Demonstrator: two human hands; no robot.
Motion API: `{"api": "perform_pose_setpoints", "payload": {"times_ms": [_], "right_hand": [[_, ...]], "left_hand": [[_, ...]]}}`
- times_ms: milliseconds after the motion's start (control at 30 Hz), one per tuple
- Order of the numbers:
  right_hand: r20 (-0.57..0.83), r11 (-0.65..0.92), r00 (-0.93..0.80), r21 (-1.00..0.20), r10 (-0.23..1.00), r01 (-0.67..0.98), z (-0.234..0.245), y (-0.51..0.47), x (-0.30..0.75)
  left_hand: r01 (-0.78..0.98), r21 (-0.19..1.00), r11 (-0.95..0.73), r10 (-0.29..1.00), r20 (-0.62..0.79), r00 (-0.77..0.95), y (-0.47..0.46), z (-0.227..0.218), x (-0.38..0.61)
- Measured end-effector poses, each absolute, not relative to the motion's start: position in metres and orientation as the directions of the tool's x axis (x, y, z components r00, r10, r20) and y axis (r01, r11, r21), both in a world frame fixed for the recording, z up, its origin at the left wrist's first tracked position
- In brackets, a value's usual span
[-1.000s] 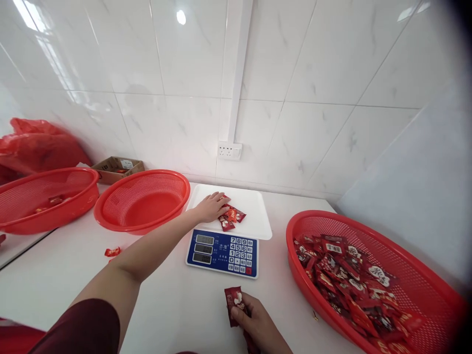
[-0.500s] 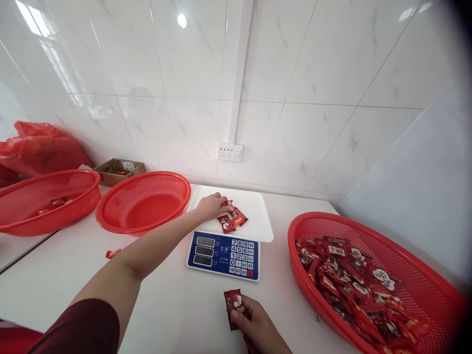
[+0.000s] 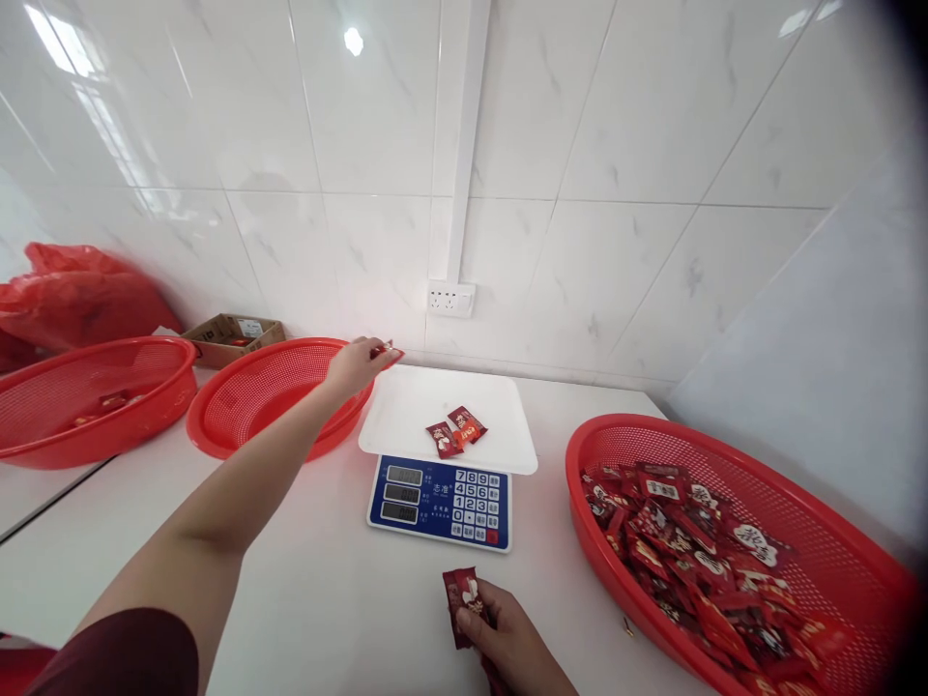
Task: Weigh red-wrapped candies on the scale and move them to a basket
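My left hand (image 3: 355, 365) pinches a small red packet (image 3: 395, 357) above the far rim of the middle red basket (image 3: 210, 447), left of the scale. Several dark red and orange packets (image 3: 444, 440) lie together on the white weighing tray (image 3: 395, 411). Below the tray is the scale's blue panel (image 3: 439, 505) with its keys and displays. In front of the scale, my right hand (image 3: 507, 633) is closed around dark red packets (image 3: 464, 601), thumb on top. How many it holds is partly hidden by the fingers.
A large red basket (image 3: 601, 546) full of packets (image 3: 696, 561) stands at the right. Another red basket (image 3: 163, 425) with a few packets is at the far left. Behind it are a cardboard box (image 3: 210, 350) and red plastic bags (image 3: 87, 295). A wall socket (image 3: 450, 299) sits behind the scale.
My left hand has lifted off the weighing tray with a packet and moved left towards the middle basket. Fewer packets lie on the tray. My right hand has hardly moved.
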State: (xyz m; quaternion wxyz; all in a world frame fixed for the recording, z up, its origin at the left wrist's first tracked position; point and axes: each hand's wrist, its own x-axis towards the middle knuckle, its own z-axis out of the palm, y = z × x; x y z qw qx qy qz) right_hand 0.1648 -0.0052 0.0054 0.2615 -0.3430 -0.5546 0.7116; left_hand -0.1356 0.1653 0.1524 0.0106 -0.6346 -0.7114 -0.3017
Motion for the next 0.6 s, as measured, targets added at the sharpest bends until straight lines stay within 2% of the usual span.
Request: {"api": "perform_pose_setpoints", "payload": {"times_ms": [133, 300, 400, 467, 600], "right_hand": [[-0.216, -0.246, -0.63, -0.968, 0.746, 0.042, 0.008, -0.006, 0.164], [-0.215, -0.232, -0.636, -0.971, 0.741, 0.059, 0.006, -0.005, 0.164], [-0.207, -0.211, -0.638, -0.975, 0.741, 0.071, 0.004, -0.004, 0.164], [-0.199, -0.198, -0.633, -0.978, 0.748, 0.073, 0.003, -0.003, 0.165], [-0.179, -0.173, -0.621, -0.982, 0.763, 0.07, 0.002, -0.004, 0.167]], "left_hand": [[0.909, 0.379, 0.171, 0.927, 0.25, -0.279, 0.149, 0.159, -0.189], [0.899, 0.415, 0.142, 0.962, 0.156, -0.224, 0.143, 0.155, -0.208], [0.899, 0.436, 0.046, 0.978, 0.162, -0.129, 0.145, 0.152, -0.178], [0.895, 0.441, -0.072, 0.985, 0.17, -0.005, 0.145, 0.149, -0.145], [0.822, 0.38, -0.425, 0.904, 0.136, 0.405, 0.141, 0.134, -0.072]]}}
